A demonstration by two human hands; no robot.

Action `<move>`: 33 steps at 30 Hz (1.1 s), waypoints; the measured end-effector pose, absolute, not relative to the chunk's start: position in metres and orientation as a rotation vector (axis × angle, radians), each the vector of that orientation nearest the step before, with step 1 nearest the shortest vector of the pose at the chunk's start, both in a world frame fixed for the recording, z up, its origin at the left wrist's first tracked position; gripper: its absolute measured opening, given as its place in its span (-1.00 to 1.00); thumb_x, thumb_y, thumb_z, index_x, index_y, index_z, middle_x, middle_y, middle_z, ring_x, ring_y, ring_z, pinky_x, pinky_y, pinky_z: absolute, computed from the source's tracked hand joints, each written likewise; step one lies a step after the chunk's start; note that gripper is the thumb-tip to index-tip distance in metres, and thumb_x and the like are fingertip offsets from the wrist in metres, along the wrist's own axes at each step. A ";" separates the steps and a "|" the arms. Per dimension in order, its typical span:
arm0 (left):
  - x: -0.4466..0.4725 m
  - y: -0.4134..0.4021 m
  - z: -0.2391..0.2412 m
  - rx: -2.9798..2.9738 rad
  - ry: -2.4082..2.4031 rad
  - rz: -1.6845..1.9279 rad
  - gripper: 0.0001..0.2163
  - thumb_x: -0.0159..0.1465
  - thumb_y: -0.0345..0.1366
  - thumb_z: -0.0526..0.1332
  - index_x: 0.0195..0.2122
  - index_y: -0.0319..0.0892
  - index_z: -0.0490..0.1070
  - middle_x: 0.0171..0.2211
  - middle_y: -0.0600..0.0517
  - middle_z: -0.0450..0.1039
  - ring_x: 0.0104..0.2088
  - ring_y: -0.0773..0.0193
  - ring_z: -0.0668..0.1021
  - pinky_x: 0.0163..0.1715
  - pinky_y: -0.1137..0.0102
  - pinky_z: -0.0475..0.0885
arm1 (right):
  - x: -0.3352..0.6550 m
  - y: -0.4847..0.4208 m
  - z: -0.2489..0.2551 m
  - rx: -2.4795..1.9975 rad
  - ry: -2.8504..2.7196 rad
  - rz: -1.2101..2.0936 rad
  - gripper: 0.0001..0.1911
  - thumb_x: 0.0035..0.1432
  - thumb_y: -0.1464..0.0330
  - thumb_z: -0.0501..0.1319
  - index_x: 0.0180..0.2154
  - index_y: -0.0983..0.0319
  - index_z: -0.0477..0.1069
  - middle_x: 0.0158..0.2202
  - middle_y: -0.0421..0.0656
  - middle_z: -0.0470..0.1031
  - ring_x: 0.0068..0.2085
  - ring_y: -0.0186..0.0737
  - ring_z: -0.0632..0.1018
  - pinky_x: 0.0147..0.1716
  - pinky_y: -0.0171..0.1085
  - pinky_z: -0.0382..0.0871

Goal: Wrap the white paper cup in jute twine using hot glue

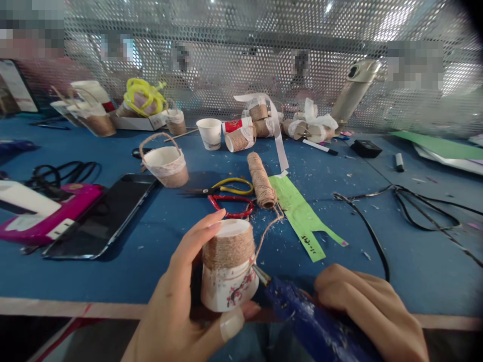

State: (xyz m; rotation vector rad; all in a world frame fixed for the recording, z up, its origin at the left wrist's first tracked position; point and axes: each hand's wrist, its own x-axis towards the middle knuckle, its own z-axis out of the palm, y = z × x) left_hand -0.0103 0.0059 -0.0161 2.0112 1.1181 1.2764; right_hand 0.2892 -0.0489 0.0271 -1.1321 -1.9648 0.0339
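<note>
My left hand (177, 296) grips a paper cup (226, 289) turned bottom up, fingers behind it and the thumb in front. Jute twine (231, 247) is wound around the cup's upper half; printed blossoms show on the bare part below. My right hand (372, 306) is wrapped around a blue hot glue gun (302, 311), its metal nozzle at the cup's right side, by the lower edge of the twine. A loose strand runs from the cup to a twine spool (261, 181) lying behind it. Scissors (230, 193) with yellow and red handles lie left of the spool.
A green paper piece (302, 216) lies right of the spool. At left are a phone (107, 216) and a magenta device (56, 216). Twine-wrapped cups, including a small basket (168, 168), stand farther back. Black cable (422, 211) lies at right, before a perforated metal panel (234, 60).
</note>
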 end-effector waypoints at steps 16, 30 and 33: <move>-0.004 0.005 -0.012 1.989 1.068 1.293 -0.17 0.51 0.10 0.57 0.72 0.33 0.27 0.77 -0.12 0.35 0.66 -0.35 0.58 0.54 -0.19 0.71 | 0.290 -0.053 0.028 -1.171 -1.963 0.080 -0.62 0.90 0.14 0.02 -0.13 0.06 0.27 -0.36 -0.33 0.44 -0.47 -0.34 0.53 -0.40 -0.27 0.34; -0.001 0.004 0.001 2.030 1.132 1.273 -0.25 0.51 0.16 0.54 0.66 0.34 0.34 0.70 -0.11 0.46 0.58 -0.32 0.67 0.48 -0.18 0.76 | 0.292 -0.053 0.022 -1.144 -1.962 0.060 -0.61 0.90 0.16 0.04 -0.14 0.08 0.32 -0.37 -0.32 0.46 -0.50 -0.34 0.53 -0.44 -0.27 0.34; -0.002 0.004 -0.002 2.006 1.160 1.242 -0.18 0.44 0.10 0.61 0.66 0.34 0.35 0.71 -0.11 0.46 0.54 -0.36 0.70 0.50 -0.26 0.74 | 0.293 -0.055 0.025 -1.173 -1.994 0.062 -0.64 0.89 0.20 0.05 -0.13 0.08 0.33 -0.35 -0.31 0.49 -0.47 -0.35 0.55 -0.40 -0.28 0.38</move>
